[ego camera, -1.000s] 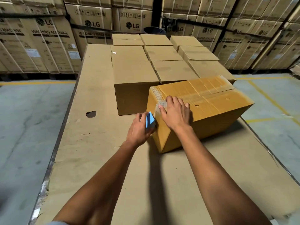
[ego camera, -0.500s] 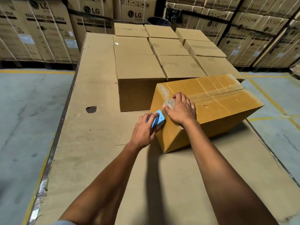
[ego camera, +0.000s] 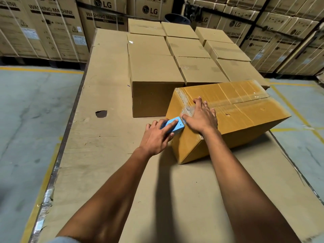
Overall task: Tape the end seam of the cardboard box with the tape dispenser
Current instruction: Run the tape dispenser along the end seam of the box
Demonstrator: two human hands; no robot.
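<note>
Tape is already over the top edge of the tan corrugated cardboard box (ego camera: 245,111) — a clear strip runs along the top seam and bends down onto the near end face. The right hand (ego camera: 201,118) lies flat and spread on that corner, gripping nothing, pressing the strip where it turns. The left hand (ego camera: 157,135) is wrapped around the small blue plastic tape dispenser (ego camera: 174,127), its toothed edge touching the end face just below the corner. By my read, the run down the end is only begun — most of that face looks bare. The box sits skewed on the cardboard-covered table (ego camera: 105,155), just beside the plain brown stacked boxes (ego camera: 154,72), its top creased and scuffed.
</note>
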